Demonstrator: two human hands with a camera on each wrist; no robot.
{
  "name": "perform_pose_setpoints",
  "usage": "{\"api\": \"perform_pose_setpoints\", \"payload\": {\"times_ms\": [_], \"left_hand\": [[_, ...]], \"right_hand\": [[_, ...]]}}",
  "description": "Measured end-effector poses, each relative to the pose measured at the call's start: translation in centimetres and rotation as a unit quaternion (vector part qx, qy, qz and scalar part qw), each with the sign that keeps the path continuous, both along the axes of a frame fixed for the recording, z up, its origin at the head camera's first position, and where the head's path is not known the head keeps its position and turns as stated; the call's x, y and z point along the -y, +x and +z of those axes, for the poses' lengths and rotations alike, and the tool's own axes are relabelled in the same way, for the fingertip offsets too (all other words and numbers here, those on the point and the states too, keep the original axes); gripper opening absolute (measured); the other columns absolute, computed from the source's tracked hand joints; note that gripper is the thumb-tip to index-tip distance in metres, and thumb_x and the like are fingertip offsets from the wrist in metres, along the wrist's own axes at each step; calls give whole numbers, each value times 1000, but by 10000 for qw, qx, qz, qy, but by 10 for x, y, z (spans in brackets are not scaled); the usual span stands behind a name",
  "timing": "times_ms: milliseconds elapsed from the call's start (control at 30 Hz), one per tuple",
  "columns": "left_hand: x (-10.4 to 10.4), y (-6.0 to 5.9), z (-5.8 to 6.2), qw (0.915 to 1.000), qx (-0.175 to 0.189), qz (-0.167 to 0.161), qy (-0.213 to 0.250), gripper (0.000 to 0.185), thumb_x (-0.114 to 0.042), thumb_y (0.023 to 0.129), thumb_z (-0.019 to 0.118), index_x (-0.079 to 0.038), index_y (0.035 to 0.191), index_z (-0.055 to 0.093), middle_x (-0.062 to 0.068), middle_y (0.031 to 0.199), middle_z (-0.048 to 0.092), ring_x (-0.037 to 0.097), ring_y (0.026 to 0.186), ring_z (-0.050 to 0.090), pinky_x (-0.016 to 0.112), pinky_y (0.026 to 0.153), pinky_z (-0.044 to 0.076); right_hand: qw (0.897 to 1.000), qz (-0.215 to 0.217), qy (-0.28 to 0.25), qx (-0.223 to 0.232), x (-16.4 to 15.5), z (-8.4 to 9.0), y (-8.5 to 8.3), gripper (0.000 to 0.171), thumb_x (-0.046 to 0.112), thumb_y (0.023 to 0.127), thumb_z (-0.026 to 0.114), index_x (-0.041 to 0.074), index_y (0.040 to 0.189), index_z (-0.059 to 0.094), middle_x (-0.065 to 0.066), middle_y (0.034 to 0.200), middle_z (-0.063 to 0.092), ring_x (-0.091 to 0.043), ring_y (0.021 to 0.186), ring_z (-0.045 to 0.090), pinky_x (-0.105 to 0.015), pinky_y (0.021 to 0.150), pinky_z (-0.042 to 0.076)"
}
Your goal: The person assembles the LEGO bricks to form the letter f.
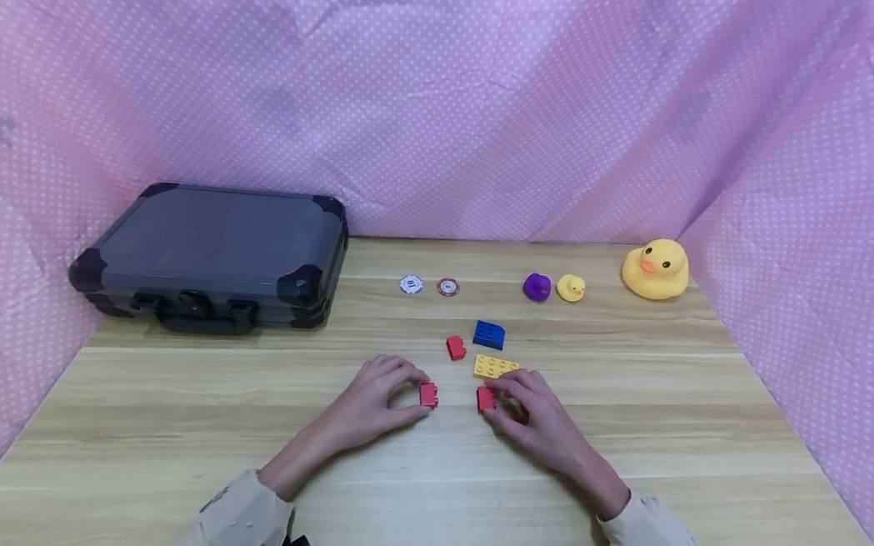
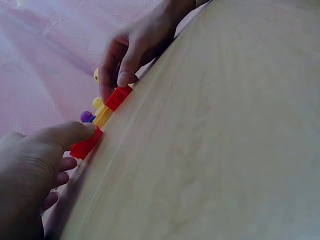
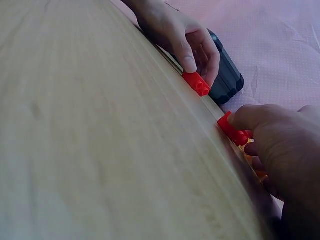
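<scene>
On the wooden table (image 1: 172, 424), left hand (image 1: 372, 398) pinches one red brick (image 1: 428, 394) and right hand (image 1: 541, 417) pinches another red brick (image 1: 485, 399), facing each other, slightly apart.

left hand (image 1: 378, 396) pinching, right hand (image 1: 529, 412) pinching — apart

Pink white-dotted cloth (image 1: 492, 101), dark grey case (image 1: 213, 251), light wood desk (image 1: 409, 488), red bricks (image 1: 429, 394), blue brick (image 1: 489, 334), yellow duck (image 1: 657, 270)
</scene>
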State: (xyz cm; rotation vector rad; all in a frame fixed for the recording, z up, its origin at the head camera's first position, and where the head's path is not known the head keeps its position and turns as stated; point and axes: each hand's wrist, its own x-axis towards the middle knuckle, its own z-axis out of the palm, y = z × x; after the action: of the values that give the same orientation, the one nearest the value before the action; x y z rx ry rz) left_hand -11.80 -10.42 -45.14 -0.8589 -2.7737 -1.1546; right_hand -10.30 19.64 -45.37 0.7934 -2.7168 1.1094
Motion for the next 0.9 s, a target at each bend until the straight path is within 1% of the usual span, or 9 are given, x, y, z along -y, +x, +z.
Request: {"api": "perform_pose_setpoints", "payload": {"times_ms": [200, 467, 700, 900], "left_hand": [[-4, -1, -1, 9999, -52, -43, -95, 33, -36, 91, 81, -22, 119, 72, -6, 117, 64, 17, 115, 52, 50, 104, 40], [-5, 0, -3, 9997, -110, -167, -169, 39, -32, 92, 81, -19, 127, 71, -3, 120, 63, 17, 115, 52, 50, 103, 42], [-6, -2, -3, 9995, -92, -215, -198, 34, -29, 93, 80, -20, 124, 72, -4, 119, 63, 17, 114, 52, 48, 102, 43], [-9, -4, -1, 9995, -4, -241, -189, 32, -29, 93, 79, -20, 123, 72, -5, 118, 62, 16, 113, 52, 46, 100, 45]], "right_hand": [[10000, 1, 9, -30, 0, -1, 1, 34, 17, 92, 82, 13, 124, 72, 4, 117, 63, -14, 99, 50, -29, 75, 47], [10000, -8, 56, 12, 2, 0, 2, 34, 18, 92, 82, 15, 124, 72, 5, 117, 62, -13, 99, 49, -29, 75, 46], [9999, -16, 67, 90, 2, 1, 1, 33, 19, 91, 82, 17, 122, 71, 6, 116, 61, -14, 99, 49, -29, 76, 47], [9995, -98, 113, 295, 1, 5, 1, 32, 22, 91, 83, 20, 120, 69, 9, 115, 60, -14, 101, 49, -28, 77, 48]]}}
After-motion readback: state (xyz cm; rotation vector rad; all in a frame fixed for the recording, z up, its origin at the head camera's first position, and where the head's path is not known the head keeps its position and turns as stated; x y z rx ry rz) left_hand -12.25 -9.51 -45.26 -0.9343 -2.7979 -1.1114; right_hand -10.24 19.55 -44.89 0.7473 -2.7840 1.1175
